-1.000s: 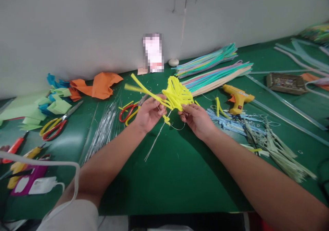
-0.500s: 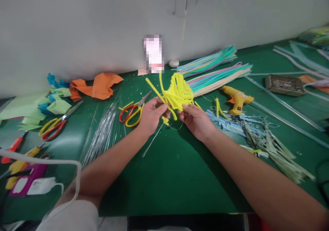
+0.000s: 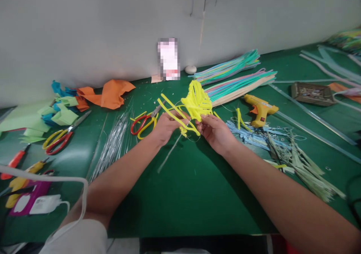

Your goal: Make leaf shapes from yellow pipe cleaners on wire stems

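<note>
Between my hands is a leaf-shaped piece bent from fuzzy yellow pipe cleaners [image 3: 196, 100], its folds pressed close together. My right hand [image 3: 216, 131] pinches its lower end between thumb and fingers. On the other side, my left hand [image 3: 166, 125] is closed at the loose yellow pipe cleaner strands [image 3: 175, 115], which cross in front of its fingers; its fingertips are partly hidden. A thin wire stem [image 3: 170, 157] slants down from a small yellow knot [image 3: 183, 131] below the piece. A fine wire loops around beneath my fingers.
Red-and-yellow scissors [image 3: 144, 128] lie beside my left hand, near a bundle of silvery wires [image 3: 113, 145]. Coloured pipe cleaners [image 3: 242, 86] lie behind my right hand. A yellow glue gun [image 3: 260, 111] and raffia-like strands [image 3: 301, 163] are at the right. A phone [image 3: 169, 58] leans on the wall.
My left hand has shifted slightly, its fingers turning inward. The loose yellow strands have swung down and left, now lying across it. My right hand stays in place.
</note>
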Demonstrator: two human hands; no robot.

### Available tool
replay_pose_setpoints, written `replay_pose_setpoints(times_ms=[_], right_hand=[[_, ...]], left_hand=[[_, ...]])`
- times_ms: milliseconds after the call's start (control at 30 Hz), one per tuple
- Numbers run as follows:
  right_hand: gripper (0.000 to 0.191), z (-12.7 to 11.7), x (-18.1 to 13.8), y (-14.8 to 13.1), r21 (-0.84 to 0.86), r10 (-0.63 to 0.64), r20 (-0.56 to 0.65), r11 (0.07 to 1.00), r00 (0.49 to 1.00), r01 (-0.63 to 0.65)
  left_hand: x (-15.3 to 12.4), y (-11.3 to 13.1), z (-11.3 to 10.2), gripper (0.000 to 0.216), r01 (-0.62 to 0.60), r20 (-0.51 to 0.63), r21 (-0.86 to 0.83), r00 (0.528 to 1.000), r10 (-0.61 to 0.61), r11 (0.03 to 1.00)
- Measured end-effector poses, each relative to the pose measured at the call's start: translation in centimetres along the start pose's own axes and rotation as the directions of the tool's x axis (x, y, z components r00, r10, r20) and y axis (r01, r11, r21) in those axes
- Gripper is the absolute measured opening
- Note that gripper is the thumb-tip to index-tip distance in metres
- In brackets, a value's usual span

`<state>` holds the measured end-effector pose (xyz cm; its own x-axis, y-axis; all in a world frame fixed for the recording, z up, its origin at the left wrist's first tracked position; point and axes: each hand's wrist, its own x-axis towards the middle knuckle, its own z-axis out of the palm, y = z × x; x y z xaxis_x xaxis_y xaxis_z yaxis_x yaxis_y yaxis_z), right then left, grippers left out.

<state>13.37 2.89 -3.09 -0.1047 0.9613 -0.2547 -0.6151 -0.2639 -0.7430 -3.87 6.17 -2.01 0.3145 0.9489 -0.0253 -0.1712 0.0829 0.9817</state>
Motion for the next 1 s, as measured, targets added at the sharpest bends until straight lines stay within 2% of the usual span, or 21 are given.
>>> replay_pose_setpoints(times_ms=[133,267,400,533,600,667,733,800,833,900,933,967,1000], right_hand=[[0.015,0.0,0.1,0.1,0.015,-0.008,-0.039,1.0,0.999,0.008],[0.007,-0.2,0.3,0.1,0.031,-0.042,-0.039,0.999,0.998,0.043],[0.005,-0.2,0.4,0.2,0.025,-0.085,-0.021,0.996,0.996,0.085],[0.004,0.1,0.2,0.1,0.001,-0.097,-0.039,0.995,0.995,0.097],[0.005,0.2,0.1,0.0,-0.004,-0.089,-0.061,0.996,0.994,0.089],[0.005,0.2,0.1,-0.1,-0.005,-0.086,-0.083,0.996,0.993,0.086],[0.004,0.2,0.1,-0.1,-0.003,-0.087,-0.092,0.996,0.992,0.087],[0.004,0.0,0.1,0.0,-0.001,-0.094,-0.091,0.996,0.991,0.095],[0.005,0.0,0.1,0.0,0.0,-0.1,-0.089,0.995,0.991,0.101],[0.007,-0.2,0.2,0.2,-0.002,-0.118,-0.087,0.993,0.989,0.119],[0.008,-0.2,0.3,0.2,-0.005,-0.131,-0.085,0.991,0.988,0.131],[0.009,-0.3,0.3,0.3,-0.007,-0.144,-0.082,0.99,0.986,0.144],[0.01,-0.3,0.3,0.4,-0.01,-0.155,-0.077,0.988,0.985,0.155]], left_hand=[[0.0,0.2,0.0,0.017,-0.016,-0.001,-0.114,1.0,0.016,0.993],[0.2,0.4,-0.1,0.018,-0.016,-0.064,-0.113,0.998,0.009,0.993],[0.4,0.8,-0.2,0.015,-0.036,-0.183,-0.102,0.983,0.017,0.994],[0.4,1.2,0.0,0.016,-0.116,-0.344,-0.073,0.935,0.084,0.991],[0.4,1.3,0.1,0.015,-0.116,-0.371,-0.041,0.924,0.092,0.992],[0.6,1.3,0.1,0.011,-0.051,-0.367,-0.046,0.93,0.031,0.998],[1.0,1.1,-0.5,0.01,0.048,-0.388,-0.132,0.916,-0.096,0.99],[1.6,1.0,-1.8,0.019,0.068,-0.486,-0.264,0.853,-0.193,0.962],[1.9,1.1,-2.6,0.022,0.02,-0.564,-0.306,0.802,-0.198,0.952],[2.3,1.6,-4.2,0.028,-0.129,-0.746,-0.241,0.658,-0.099,0.962],[2.3,2.0,-4.7,0.031,-0.222,-0.82,-0.123,0.572,0.027,0.967],[2.1,2.6,-4.9,0.031,-0.337,-0.844,0.062,0.484,0.229,0.939],[1.7,3.3,-4.7,0.03,-0.47,-0.773,0.306,0.386,0.504,0.828]])
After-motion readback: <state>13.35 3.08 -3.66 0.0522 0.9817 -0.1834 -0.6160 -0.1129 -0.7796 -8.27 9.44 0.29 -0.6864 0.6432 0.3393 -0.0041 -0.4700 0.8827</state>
